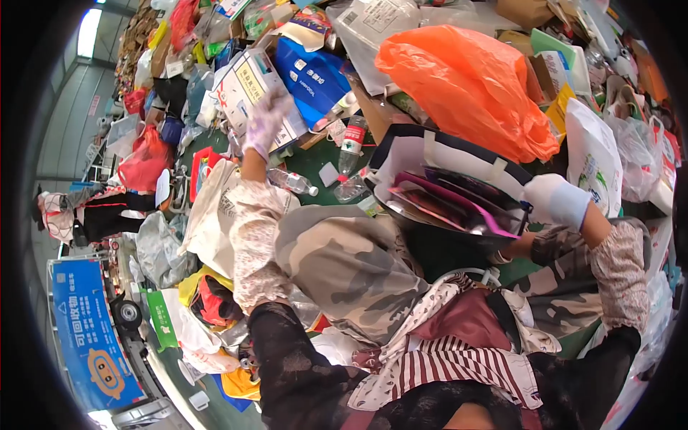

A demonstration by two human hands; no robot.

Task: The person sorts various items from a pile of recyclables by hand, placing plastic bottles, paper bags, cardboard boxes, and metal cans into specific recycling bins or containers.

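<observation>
My right hand (555, 199), in a pale glove, is closed on the right end of a dark open-topped bag (469, 152). The bag has a light lining and tilts toward me above my legs. Inside it stand flat pink and dark purple pieces (437, 203). My left hand (265, 127), in a thin whitish-purple glove, is over a white printed box (247, 93); its fingers are smeared by motion. A blue printed packet (308, 82) lies beside that box. Below and right of this hand are a clear bottle (290, 180) and a red-labelled bottle (352, 143).
A large orange plastic bag (466, 86) lies beyond the dark bag. Mixed waste is heaped ahead and on both sides. A cream cloth bag (208, 215) is left of my knee. At far left are another person (93, 215) and a blue-sided truck (93, 322).
</observation>
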